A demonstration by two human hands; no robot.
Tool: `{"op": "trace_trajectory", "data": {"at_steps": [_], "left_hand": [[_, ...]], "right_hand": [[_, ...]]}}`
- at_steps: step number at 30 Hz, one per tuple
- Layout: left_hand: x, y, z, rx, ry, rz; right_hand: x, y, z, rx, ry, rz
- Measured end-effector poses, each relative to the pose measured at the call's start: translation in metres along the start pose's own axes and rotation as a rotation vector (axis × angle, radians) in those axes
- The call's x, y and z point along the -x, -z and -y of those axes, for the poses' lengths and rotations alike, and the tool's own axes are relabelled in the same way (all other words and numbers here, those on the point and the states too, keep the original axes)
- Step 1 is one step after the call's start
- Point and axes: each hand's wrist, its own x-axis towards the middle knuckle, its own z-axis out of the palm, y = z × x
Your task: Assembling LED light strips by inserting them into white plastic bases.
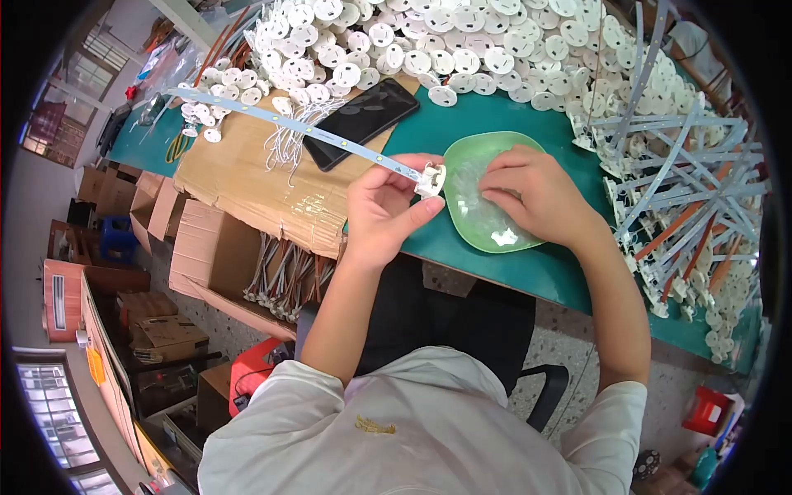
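My left hand [385, 208] is closed on a white plastic end cap [430, 180], pinched between thumb and fingers. From the cap a long, thin LED strip [313, 132] stretches up to the far left, over the phone and the cardboard. My right hand [532, 191] reaches into a light green bowl [464, 229] just right of the cap. Its fingers are drawn together over small clear and white pieces [505, 238] lying in the bowl. Whatever sits between those fingertips is too small to make out.
White round caps [495, 59] are heaped along the far side. A black phone [363, 122] and white wires [285, 147] lie on cardboard [247, 190]. Tangled LED strips [693, 190] pile up at right. An open carton [219, 247] with more strips stands below the table edge.
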Motion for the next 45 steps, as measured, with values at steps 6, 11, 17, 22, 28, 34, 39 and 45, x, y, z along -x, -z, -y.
{"op": "trace_trajectory", "data": {"at_steps": [6, 11, 17, 22, 28, 34, 39, 45], "left_hand": [[-0.005, 0.004, -0.004, 0.19, 0.09, 0.019], [0.004, 0.01, -0.004, 0.035, 0.045, 0.082], [0.004, 0.01, -0.003, -0.001, 0.055, 0.095], [0.004, 0.009, -0.005, 0.017, 0.043, 0.108], [0.002, 0.01, -0.002, -0.068, 0.036, 0.122], [0.0, 0.012, -0.001, 0.046, 0.032, 0.13], [0.001, 0.012, -0.002, 0.171, 0.03, 0.118], [0.018, 0.003, -0.014, 0.319, -0.115, -0.01]], "right_hand": [[0.001, -0.004, 0.0, 0.045, 0.002, -0.024], [0.001, 0.001, -0.001, 0.031, -0.009, 0.003], [0.0, -0.002, 0.006, 0.043, 0.0, -0.132], [0.005, -0.002, 0.008, 0.035, -0.002, -0.003], [0.004, -0.001, 0.004, -0.026, 0.003, 0.032], [0.004, 0.007, -0.001, -0.339, -0.442, -0.149], [0.002, 0.018, 0.004, -0.666, -0.586, -0.175], [0.027, 0.018, 0.052, -0.662, -0.613, -0.262]]}}
